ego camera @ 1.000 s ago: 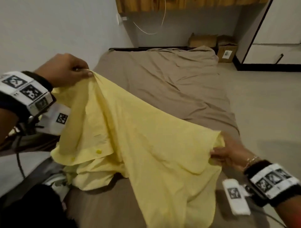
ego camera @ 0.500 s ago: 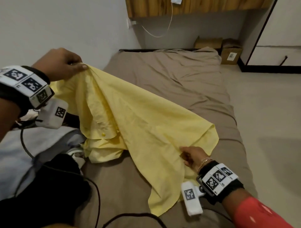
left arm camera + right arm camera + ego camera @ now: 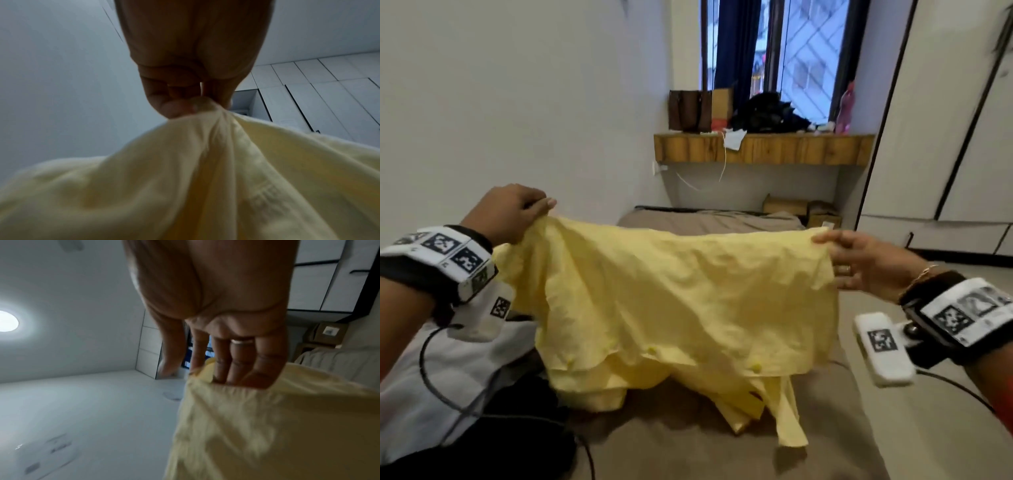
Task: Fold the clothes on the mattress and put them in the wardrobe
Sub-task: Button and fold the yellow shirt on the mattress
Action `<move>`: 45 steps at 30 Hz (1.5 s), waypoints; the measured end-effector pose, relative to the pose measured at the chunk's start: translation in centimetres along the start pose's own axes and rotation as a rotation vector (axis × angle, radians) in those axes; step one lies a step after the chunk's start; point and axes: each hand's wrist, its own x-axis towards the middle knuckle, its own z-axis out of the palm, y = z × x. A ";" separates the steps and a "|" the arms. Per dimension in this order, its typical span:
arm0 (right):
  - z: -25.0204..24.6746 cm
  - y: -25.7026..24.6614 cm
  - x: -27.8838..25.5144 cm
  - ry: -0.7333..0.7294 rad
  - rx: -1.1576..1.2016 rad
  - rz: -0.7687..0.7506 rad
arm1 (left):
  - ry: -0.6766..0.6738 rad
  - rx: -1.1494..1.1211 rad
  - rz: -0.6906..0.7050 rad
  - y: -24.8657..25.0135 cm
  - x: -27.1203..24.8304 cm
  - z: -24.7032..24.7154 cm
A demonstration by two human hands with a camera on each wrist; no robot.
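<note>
Left hand point(image 3: 508, 212) with curled fingers pinching one corner of a yellow shirt point(image 3: 681, 301), right hand point(image 3: 866, 263) gripping the opposite corner, shirt stretched between them, hem hanging down to the brown mattress point(image 3: 688, 445), white wardrobe point(image 3: 945, 137) at right.

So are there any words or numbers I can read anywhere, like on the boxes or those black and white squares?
No readable words or numbers.
Wristband squares: black-and-white patterns, tiny print blurred.
Cardboard box label: too small.
Yellow shirt: nothing printed.
Left hand and right hand hold it.
</note>
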 end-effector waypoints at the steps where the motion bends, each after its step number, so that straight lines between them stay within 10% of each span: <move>1: 0.7 -0.5 -0.5 -0.092 -0.115 0.034 | 0.028 -0.026 -0.006 0.2 0.0 -0.6; 5: 3.3 -1.2 -1.1 0.008 -0.297 0.032 | -0.050 -0.114 -0.011 1.3 -0.9 -2.0; 13: 3.1 -2.2 -1.6 0.253 -0.495 -0.170 | -1.079 -0.095 -0.035 3.9 -11.3 8.9; 18: 1.9 -1.4 -2.5 0.189 -0.596 0.007 | -1.278 0.236 -0.013 4.0 -14.5 10.9; 25: 0.7 0.1 -3.0 0.298 -0.522 -0.087 | -0.948 0.397 0.051 0.2 -14.1 8.4; 33: -2.5 -7.1 -5.2 0.400 -1.078 -0.511 | -0.257 0.240 -0.056 1.2 -6.0 -3.4; 38: -5.2 -14.2 -6.0 0.561 -0.960 -0.719 | 0.321 0.287 -0.112 5.5 -2.0 -9.7; 45: -9.8 -14.9 -2.6 0.435 -0.554 -0.335 | 0.089 0.149 -0.370 9.4 3.3 -6.8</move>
